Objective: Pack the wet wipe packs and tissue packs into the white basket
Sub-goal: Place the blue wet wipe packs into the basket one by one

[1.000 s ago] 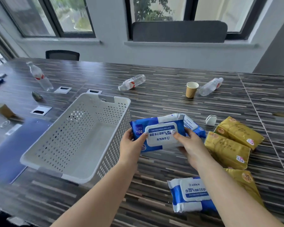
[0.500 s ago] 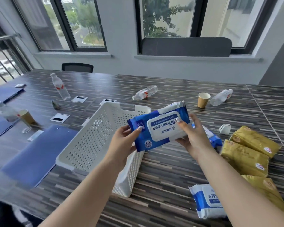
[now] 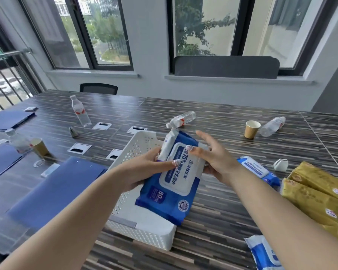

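Note:
Above the right side of the white perforated basket [image 3: 144, 233] I hold a blue and white wet wipe pack [image 3: 172, 189], turned lengthwise and tilted. My left hand [image 3: 142, 170] grips its left edge, thumb on top. My right hand [image 3: 217, 158] holds the right edge with the thumb on the label and the fingers stretched out behind. A second wet wipe pack [image 3: 259, 169] lies on the table to the right, and a third [image 3: 263, 252] is at the bottom right, partly hidden by my forearm. Gold tissue packs [image 3: 310, 203] lie at the right edge.
Blue folders [image 3: 53, 191] lie left of the basket. Farther back on the striped table are an upright water bottle [image 3: 80, 112], two bottles lying down [image 3: 181, 118], paper cups [image 3: 252, 129] and a small white holder [image 3: 280, 165]. Cable ports [image 3: 79, 148] are set into the table.
The wet wipe pack has turned from crosswise to lengthwise and moved left and down over the basket. My right fingers have straightened. My view has tilted up.

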`<state>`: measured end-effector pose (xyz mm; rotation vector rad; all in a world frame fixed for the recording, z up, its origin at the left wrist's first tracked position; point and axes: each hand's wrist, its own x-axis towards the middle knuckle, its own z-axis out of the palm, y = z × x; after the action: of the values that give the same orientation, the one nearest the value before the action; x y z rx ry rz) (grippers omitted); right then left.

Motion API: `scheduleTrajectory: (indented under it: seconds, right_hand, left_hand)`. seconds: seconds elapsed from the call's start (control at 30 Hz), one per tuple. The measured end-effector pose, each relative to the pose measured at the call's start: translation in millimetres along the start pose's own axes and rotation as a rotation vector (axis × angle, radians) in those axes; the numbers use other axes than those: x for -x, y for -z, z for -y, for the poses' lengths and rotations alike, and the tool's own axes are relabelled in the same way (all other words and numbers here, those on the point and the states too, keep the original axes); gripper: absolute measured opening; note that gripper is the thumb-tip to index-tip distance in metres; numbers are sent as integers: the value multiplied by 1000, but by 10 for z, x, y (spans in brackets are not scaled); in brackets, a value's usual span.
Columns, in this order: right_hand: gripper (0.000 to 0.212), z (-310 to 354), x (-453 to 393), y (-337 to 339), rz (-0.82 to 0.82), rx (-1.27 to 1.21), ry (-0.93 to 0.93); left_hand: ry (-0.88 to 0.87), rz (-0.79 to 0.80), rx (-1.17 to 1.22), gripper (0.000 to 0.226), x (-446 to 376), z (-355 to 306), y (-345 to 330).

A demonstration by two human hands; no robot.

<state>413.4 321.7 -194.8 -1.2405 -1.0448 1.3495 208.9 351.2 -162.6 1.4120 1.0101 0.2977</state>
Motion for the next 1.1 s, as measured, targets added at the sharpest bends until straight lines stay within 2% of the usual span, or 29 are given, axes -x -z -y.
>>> scheduleTrajectory:
  seconds: [0.13, 0.23, 0.4, 0.47, 0.57, 0.6, 0.67, 0.73, 0.87, 0.97, 1.1]
  right_hand:
    - [104, 121, -92, -114, -2, 37, -4]
    - [100, 81, -146, -186, -49, -16, -9]
    - [110, -171, -87, -250, -115, -38, -68]
    - [92, -267, -42, -285, -141, -106, -86]
    - [47, -418, 25, -363, -157, -205, -124]
    - [45, -460, 38, -404, -138, -251, -140]
    - [64, -533, 35, -486, -112, -326, -165]
    - [69, -560, 17, -571, -132, -356, -161]
    - [50, -615, -4, -645, -181, -385, -82]
    - [50, -621, -2, -600, -212, -396, -49]
    - [48, -604, 7, -434, -181, -408, -46]
  left_hand:
    - [-29, -70, 124, 44, -82, 126, 70]
    - [-50, -155, 248, 38, -154, 255, 102]
    - [-106, -316, 613, 53, -299, 469, 103]
    - [-150, -406, 771, 50, -352, 509, 71]
    - [-195, -549, 944, 41, -404, 513, -13]
    - [-199, -574, 990, 36, -414, 508, -49]
    - [-192, -588, 1083, 31, -419, 492, -136]
    - [-184, -585, 1132, 29, -428, 495, -236]
    - [-203, -599, 1083, 46, -431, 566, -381]
    - [-220, -516, 1009, 52, -351, 620, -335]
    - [-244, -475, 1066, 32, -262, 644, -114]
